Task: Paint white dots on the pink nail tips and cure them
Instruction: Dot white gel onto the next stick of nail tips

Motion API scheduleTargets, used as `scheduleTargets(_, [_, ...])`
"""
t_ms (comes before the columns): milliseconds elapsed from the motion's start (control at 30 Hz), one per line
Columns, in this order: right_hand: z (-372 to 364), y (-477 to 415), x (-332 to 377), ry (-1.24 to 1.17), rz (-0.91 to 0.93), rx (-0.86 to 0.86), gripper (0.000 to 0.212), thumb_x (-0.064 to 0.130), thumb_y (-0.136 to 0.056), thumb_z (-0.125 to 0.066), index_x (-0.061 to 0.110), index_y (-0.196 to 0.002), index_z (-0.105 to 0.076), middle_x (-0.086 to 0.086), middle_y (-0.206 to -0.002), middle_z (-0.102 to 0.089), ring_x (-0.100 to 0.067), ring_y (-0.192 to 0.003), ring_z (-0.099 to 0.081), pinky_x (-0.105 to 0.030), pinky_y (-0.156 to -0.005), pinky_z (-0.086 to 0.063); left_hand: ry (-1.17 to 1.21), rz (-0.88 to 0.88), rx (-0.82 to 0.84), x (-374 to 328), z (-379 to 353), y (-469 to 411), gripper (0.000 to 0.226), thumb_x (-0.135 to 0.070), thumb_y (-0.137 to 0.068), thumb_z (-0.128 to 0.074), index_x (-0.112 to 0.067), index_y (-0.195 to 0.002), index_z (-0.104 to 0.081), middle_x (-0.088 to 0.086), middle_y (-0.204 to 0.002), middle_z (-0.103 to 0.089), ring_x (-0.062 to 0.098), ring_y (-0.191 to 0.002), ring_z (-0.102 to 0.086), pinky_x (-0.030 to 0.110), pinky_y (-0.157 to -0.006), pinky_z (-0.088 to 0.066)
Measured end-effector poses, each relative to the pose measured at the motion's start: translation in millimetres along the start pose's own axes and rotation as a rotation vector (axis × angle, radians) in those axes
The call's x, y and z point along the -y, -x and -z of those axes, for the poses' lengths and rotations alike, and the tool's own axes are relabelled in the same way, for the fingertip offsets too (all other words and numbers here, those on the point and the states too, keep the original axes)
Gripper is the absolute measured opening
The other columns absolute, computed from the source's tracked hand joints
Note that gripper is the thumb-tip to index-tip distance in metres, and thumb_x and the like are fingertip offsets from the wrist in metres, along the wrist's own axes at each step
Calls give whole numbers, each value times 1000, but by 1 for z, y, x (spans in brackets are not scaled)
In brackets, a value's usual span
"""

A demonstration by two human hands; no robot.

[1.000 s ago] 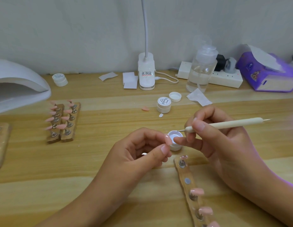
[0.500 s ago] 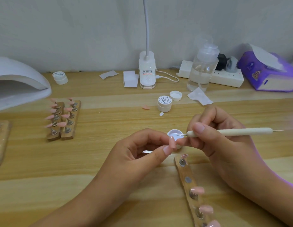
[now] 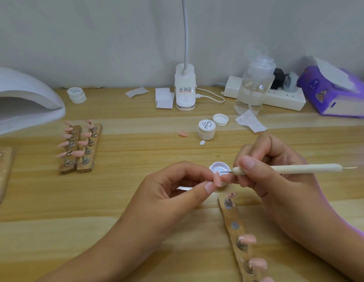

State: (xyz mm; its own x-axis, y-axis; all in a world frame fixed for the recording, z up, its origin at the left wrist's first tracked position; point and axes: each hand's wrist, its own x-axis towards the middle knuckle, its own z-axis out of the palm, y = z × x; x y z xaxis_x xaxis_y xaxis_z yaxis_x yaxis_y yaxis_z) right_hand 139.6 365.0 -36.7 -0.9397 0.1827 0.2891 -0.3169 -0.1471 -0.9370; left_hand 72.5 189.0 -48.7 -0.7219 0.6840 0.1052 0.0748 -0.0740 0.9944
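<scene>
Paint pickup is the step I see in hand. The right hand (image 3: pixel 278 180) pinches the dotting tool (image 3: pixel 287 168) near its front, thumb and fingers curled tight round the pale shaft. Its metal point is down in the small open pot of white paint (image 3: pixel 214 166) at the middle of the table (image 3: pixel 116 200). The left hand (image 3: pixel 173 190) pinches one pink nail tip (image 3: pixel 217 179) between thumb and forefinger, the other fingers loosely curled. It holds the tip right against the near side of the pot; whether they touch I cannot tell.

Next, I would say, the point must lift out with only a small bead on it. It then crosses the short way to the held tip and touches down lightly, with both hands steady. The dotted tip would then go on the wooden strip (image 3: pixel 229 217) near the right hand, where a bare magnet shows among the mounted tips (image 3: pixel 247 239). Curing waits on the white lamp (image 3: pixel 28 102) at the far left, beyond two more loaded strips (image 3: pixel 79 147).

A second ago the tool slanted upward to the right, its point up at the pot's rim. It has since levelled out and the point has sunk into the paint. The left hand has scarcely shifted.
</scene>
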Motion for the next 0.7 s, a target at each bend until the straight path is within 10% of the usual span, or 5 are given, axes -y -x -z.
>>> scheduleTargets(700, [-1, -1, -1, 29, 27, 18, 19, 22, -78, -72, 25, -68, -56, 5, -65, -63, -11, -68, -67, -15, -62, -51, -15, -14, -13, 2, 0, -1, 16, -36, -74, -70, -26, -85, -74, -7, -91, -74, 7, -87, -66, 19, -75, -50])
